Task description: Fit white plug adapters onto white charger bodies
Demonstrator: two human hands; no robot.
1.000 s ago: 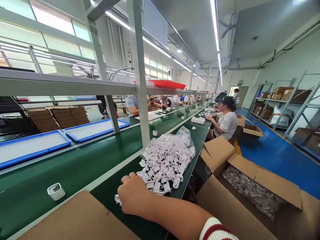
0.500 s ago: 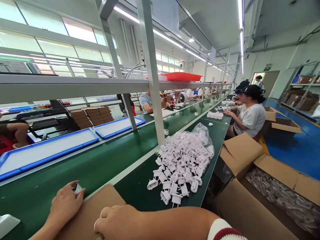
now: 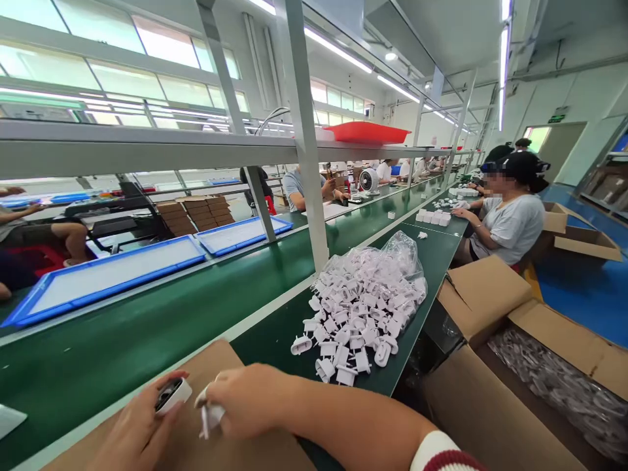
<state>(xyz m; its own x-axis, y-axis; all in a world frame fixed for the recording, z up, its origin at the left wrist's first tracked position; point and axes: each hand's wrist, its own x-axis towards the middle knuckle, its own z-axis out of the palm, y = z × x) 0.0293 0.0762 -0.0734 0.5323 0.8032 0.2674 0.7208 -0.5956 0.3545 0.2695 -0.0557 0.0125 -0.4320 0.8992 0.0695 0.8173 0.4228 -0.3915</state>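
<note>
My left hand [image 3: 142, 422] is closed around a white housing [image 3: 173, 395], whose open side shows dark metal parts inside. Just to its right, my right hand [image 3: 250, 400] pinches a white plug piece [image 3: 212, 418] with a thin pin pointing down. Both hands are over a brown cardboard sheet [image 3: 275, 451] at the bench's near edge, and the two pieces are apart. Beyond my right forearm lies a heap of white plug pieces [image 3: 350, 320], its far part under a clear plastic bag [image 3: 402, 255].
An open carton [image 3: 564, 327] holding clear bags stands at the right. A green belt [image 3: 147, 353] runs along the left, with blue-rimmed trays [image 3: 112, 275] beyond. A grey post [image 3: 307, 131] rises behind the heap. A person [image 3: 515, 216] sits further along the bench.
My left hand has moved right and nearer, turning the housing's open side into view. My right hand has risen slightly, and the white piece in it now shows. The view has shifted a little.
</note>
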